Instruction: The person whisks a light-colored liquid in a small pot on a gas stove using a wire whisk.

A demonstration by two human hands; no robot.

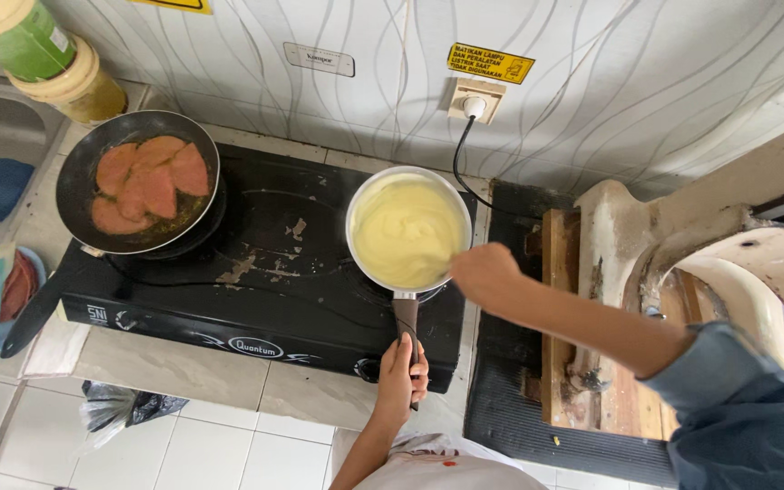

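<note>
Bare left forearm, rolled blue sleeve on right arm, white top

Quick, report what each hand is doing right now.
Left hand: closed around the saucepan handle.
Right hand: closed at the saucepan's rim; what it grips cannot be told.

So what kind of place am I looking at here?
Most likely a small home kitchen: a black two-burner tabletop stove on a tiled counter, a black frying pan of pink meat slices, and a small saucepan of pale yellow sauce.

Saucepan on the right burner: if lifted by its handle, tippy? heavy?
The saucepan is likely front-heavy: it is nearly full of thick yellow cream. The single handle may twist. The left hand grips it; the right hand is at the rim.
</note>
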